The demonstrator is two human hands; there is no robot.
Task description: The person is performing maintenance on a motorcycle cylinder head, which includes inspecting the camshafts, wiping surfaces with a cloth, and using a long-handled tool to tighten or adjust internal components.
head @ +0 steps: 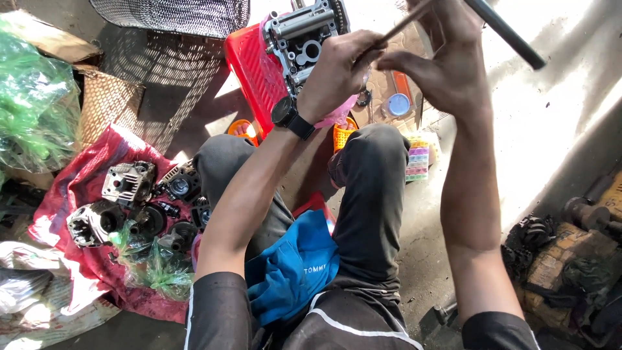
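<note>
My left hand (337,71), with a black watch on the wrist, pinches a thin metal rod (405,23) that slants up to the right. My right hand (447,65) has its fingers curled at the same rod and also carries a thicker dark bar (508,34) that runs down to the right. Behind both hands a grey metal engine cylinder head (301,35) rests on a red plastic stool (249,71). My knees are bent under my arms.
Several dark engine parts (139,201) lie on a red cloth (71,188) at the left, beside green plastic bags (32,104) and a wicker basket (107,104). A small multicoloured parts box (418,159) sits by my knee. Greasy metal parts (570,253) lie at the right.
</note>
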